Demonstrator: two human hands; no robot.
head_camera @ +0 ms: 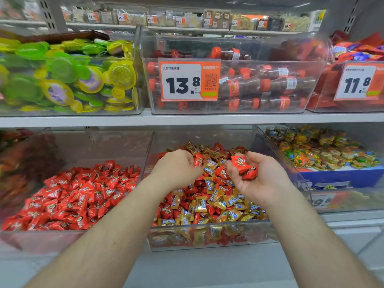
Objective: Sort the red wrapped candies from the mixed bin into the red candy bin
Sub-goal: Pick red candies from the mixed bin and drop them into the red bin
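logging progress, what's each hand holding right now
Left hand: pinching one red candy.
Right hand: cupped around several red candies.

The left hand (176,168) shows only its back, so its fingertips, and most of the red candy (198,160) at them, are hidden. The right hand (256,176) covers part of the candies in its palm (244,166), so I can't count them. The bin at the far left (27,163) is a blur of dark red, cut off by the frame's edge. The top-shelf packets (187,18) and their tags are too small and soft to read. The lower-right price label (323,201) is smeared, with only "9.8" legible.
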